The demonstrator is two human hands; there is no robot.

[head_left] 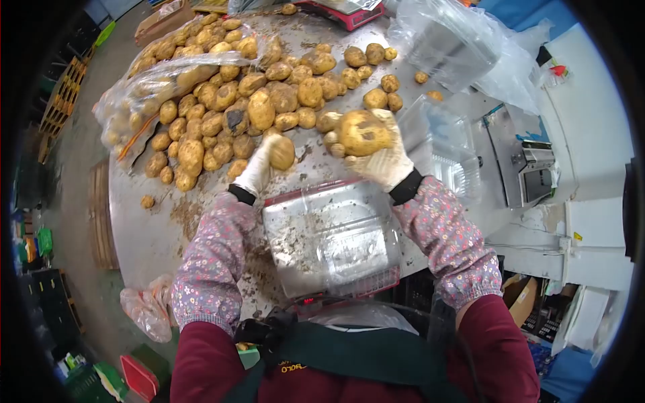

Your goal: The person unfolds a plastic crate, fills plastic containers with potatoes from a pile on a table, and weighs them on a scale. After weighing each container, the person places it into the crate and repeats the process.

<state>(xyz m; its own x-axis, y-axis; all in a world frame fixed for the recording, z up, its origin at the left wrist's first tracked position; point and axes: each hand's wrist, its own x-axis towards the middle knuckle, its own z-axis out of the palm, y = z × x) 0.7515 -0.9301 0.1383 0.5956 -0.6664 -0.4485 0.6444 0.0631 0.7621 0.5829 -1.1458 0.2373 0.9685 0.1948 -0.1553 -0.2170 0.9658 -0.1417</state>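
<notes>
A large potato (363,132) is gripped in the gloved right hand (383,158) and a smaller potato (281,152) in the left hand (259,171), at twelve o'clock above the clear tray (332,238). Selection appears finished; lowering into the tray is called for next.

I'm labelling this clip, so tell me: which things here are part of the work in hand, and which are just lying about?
In use:
left hand, grip on a small brown potato
right hand, grip on a large brown potato
clear plastic tray
heap of loose potatoes

Lying about:
red scale
crumpled clear plastic sheet
pink bag
</notes>
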